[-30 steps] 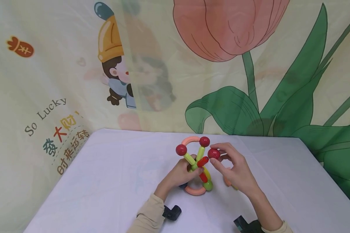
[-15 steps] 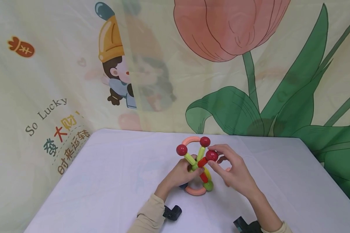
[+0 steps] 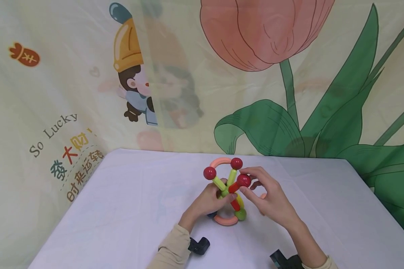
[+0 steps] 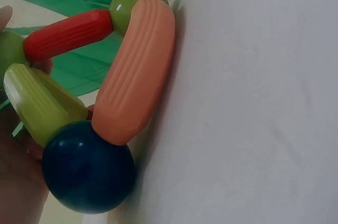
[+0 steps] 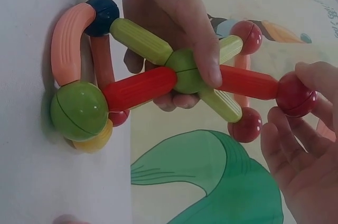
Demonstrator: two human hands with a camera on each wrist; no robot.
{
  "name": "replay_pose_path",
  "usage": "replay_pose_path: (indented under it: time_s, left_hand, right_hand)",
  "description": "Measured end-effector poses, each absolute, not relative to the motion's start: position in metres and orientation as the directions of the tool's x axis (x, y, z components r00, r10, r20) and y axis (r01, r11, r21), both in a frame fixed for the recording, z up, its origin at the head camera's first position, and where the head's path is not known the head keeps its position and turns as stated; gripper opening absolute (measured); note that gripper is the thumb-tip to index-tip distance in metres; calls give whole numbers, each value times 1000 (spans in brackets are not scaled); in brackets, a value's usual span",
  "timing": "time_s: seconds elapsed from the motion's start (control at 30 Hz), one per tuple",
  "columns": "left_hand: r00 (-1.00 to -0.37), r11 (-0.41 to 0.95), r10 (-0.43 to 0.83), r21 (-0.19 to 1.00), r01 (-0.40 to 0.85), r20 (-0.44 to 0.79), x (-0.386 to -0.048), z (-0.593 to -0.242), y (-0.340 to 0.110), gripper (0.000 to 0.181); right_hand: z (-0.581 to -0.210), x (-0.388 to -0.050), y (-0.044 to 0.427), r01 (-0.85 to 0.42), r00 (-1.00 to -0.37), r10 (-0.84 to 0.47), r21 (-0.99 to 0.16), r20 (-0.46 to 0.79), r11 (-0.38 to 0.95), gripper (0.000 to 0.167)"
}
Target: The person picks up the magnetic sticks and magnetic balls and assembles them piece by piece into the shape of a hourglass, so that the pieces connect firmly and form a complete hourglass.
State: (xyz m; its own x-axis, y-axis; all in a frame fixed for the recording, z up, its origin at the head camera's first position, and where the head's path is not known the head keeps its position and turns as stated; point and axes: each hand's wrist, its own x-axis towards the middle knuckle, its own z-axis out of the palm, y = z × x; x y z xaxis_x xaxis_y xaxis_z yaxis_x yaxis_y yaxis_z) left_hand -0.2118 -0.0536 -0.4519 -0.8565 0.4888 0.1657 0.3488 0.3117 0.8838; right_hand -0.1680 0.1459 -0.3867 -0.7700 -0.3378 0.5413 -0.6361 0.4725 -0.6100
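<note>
A ball-and-stick toy of ribbed rods and glossy balls stands on the table. In the head view my left hand point(image 3: 208, 200) grips it at the middle, around the green centre ball point(image 5: 184, 71), thumb across the front. With thumb and fingertips my right hand point(image 3: 272, 198) pinches a red ball point(image 3: 244, 180), which touches the free end of a red rod point(image 5: 248, 82). Two more red balls top the yellow-green rods, joined by a coral curved rod point(image 3: 220, 161). At the base, another coral curved rod point(image 4: 137, 71) links a dark blue ball point(image 4: 87, 168) and a green ball point(image 5: 79, 110).
Part of a coral piece point(image 3: 263, 195) shows behind my right hand; the rest is hidden. A white cloth covers the table point(image 3: 138, 209). Behind it hangs a printed curtain point(image 3: 178, 56). Black camera mounts point(image 3: 199, 246) sit at both wrists.
My right hand has moved slightly left and down, bringing the red ball from beside the red rod onto its end. The left hand and the rest of the toy have stayed still.
</note>
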Motion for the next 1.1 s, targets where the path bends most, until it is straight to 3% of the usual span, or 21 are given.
replay_pose_path:
  time_s: [0.4, 0.67, 1.1]
  left_hand:
    - [-862, 293, 461, 880, 373, 212, -211, -454, -51, 19]
    - [-870, 300, 469, 899, 317, 150, -205, -443, -51, 18]
    - [-871, 322, 463, 885, 336, 162, -207, -453, -51, 19]
  right_hand:
    - [-388, -166, 140, -629, -776, -313, -626, 548, 461, 51]
    - [-386, -166, 144, -636, -771, -349, -630, 533, 446, 49]
    - [-386, -167, 153, -589, -808, -319, -662, 496, 463, 31]
